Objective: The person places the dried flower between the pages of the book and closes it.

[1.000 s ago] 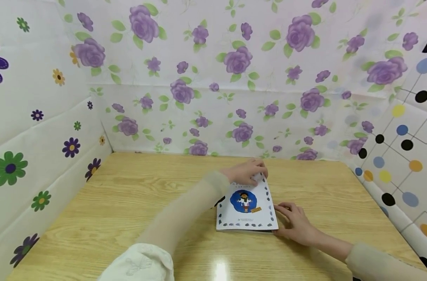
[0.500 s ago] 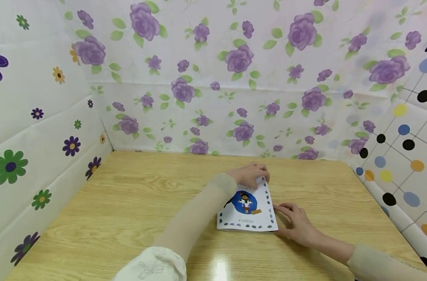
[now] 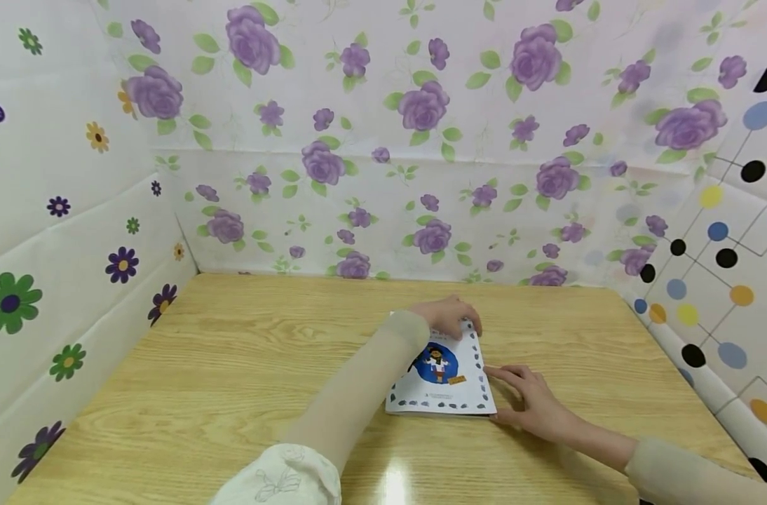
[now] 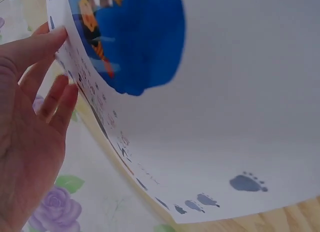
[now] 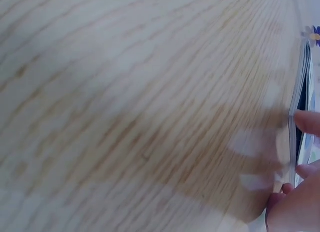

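A thin white picture book (image 3: 411, 394) with a footprint border and a blue round picture lies on the table. My left hand (image 3: 448, 315) reaches across to its far right corner. In the left wrist view, the left hand (image 4: 37, 97) pinches the bowed edge of the cover (image 4: 225, 122), thumb on the printed face and fingers at the edge. My right hand (image 3: 535, 405) rests at the near right edge, fingers spread. In the right wrist view, its fingertips (image 5: 306, 119) touch the page edges (image 5: 292, 142), where a dark gap shows between layers. The left forearm hides part of the book's left side.
The wooden table (image 3: 245, 337) spreads around the book. A purple-flowered cloth (image 3: 358, 140) hangs behind it, with a flower-printed cloth (image 3: 93, 231) at left and a dotted cloth (image 3: 730, 294) at right.
My left hand has shifted slightly nearer and right with the book's far corner, and the cover has come down a little. The right hand has stayed at the near right edge.
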Demonstrator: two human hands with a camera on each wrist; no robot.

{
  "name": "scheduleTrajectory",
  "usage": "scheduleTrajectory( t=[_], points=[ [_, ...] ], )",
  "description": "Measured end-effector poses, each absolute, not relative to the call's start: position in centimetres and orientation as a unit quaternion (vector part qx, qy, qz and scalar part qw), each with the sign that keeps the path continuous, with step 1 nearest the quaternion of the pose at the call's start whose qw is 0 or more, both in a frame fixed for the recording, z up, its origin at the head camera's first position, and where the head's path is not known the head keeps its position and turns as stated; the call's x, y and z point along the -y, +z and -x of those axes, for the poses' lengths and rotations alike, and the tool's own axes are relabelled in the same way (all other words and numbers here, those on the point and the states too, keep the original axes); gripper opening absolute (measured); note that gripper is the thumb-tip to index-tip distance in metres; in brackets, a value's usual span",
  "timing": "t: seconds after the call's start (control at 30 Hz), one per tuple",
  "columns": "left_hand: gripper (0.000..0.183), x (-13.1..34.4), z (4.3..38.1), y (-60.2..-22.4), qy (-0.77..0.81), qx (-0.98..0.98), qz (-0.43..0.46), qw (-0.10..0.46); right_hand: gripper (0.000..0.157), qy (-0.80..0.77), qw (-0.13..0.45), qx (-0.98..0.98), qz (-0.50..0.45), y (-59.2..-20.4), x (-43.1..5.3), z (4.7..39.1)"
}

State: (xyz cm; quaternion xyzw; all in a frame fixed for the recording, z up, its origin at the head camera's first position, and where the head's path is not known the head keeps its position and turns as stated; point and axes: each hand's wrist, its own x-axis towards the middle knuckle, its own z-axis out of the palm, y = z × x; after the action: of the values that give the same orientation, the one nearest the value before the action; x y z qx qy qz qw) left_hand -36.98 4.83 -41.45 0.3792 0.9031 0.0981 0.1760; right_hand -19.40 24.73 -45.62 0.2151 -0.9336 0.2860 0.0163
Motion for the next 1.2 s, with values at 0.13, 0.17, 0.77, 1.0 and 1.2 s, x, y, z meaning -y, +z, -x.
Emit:
scheduleTrajectory(
  t=[0.13,0.17,0.77,1.0,1.2],
  points=[
    [0.046,-4.46,37.10,-41.66,0.112,-0.898,-0.384,0.185,0.075,0.286,-0.005,0.935,-0.212,-45.36,-24.72,19.41],
    [0.046,-4.35,37.16,-41.75,0.116,-0.895,-0.390,0.185,0.076,0.287,-0.011,0.934,-0.210,-45.25,-24.69,19.40],
    [0.045,-3.91,37.34,-41.95,0.137,-0.885,-0.406,0.181,0.071,0.288,0.015,0.933,-0.217,-45.47,-24.73,19.15],
    [0.046,-3.93,37.26,-42.11,0.139,-0.887,-0.403,0.179,0.071,0.278,0.017,0.935,-0.217,-45.31,-24.60,18.93],
    [0.046,-3.94,37.11,-42.18,0.133,-0.890,-0.398,0.178,0.071,0.283,0.011,0.936,-0.211,-45.23,-24.61,18.92]
  ],
)
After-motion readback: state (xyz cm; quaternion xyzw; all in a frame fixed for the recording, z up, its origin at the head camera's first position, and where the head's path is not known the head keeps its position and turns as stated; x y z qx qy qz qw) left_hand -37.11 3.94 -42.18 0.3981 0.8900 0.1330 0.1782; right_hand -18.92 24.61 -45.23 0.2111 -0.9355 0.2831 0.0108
